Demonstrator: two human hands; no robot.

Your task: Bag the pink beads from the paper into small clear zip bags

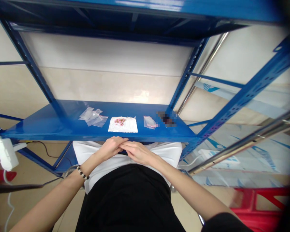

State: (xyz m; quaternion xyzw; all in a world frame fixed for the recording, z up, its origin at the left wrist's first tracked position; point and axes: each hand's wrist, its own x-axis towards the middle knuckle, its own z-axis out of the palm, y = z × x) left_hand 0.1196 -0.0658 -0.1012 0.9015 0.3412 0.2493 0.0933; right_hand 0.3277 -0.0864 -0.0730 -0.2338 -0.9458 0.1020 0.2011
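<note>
My left hand [111,147] and my right hand [138,151] rest against each other at the front edge of the blue shelf [70,127]. Their fingers are stretched out and overlap at the tips, holding no object. Just beyond them lies a white cloth or paper sheet [130,127] with a small heap of pink and green beads or trinkets [120,121] on it. Left of the sheet are several clear plastic bags [96,118], fanned over one another. To its right lies another clear bag [149,122] with pinkish edging.
A blurred-out dark item [168,118] lies at the shelf's right end. Blue uprights [183,75] and an upper shelf [135,29] frame the space. A white power strip [6,154] hangs at left; a red plastic stool [251,201] stands at lower right.
</note>
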